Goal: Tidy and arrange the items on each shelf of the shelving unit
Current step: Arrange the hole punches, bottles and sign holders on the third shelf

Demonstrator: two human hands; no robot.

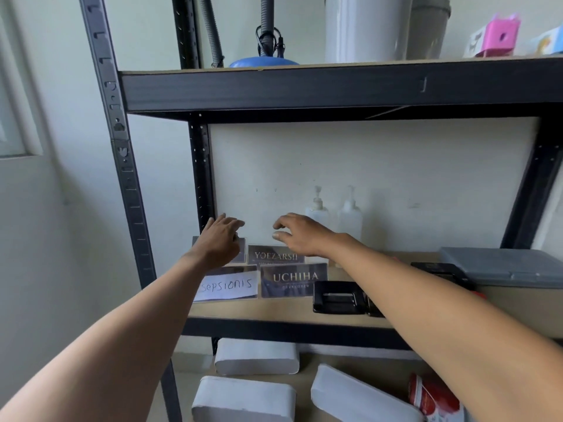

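Observation:
Both my arms reach into the middle shelf (274, 309) of a dark metal shelving unit. Several acrylic name plates stand at its left. Front row: a white handwritten plate (227, 285) and a dark "UCHIHA" plate (293, 281). Behind them a dark "YOEZARSII" plate (275, 255) and another dark plate (240, 249), partly hidden by my left hand. My left hand (222, 239) hovers over that back-left plate, fingers spread, holding nothing. My right hand (300, 234) hangs above the "YOEZARSII" plate, fingers curled and apart, empty.
Two white pump bottles (333, 213) stand at the back wall. A black hole punch (338, 298) and a grey lidded box (502, 268) sit to the right. Above: blue lamp base (263, 60), white cylinder (365, 28), pink box (501, 36). Below: white tissue packs (256, 356), a red packet (434, 395).

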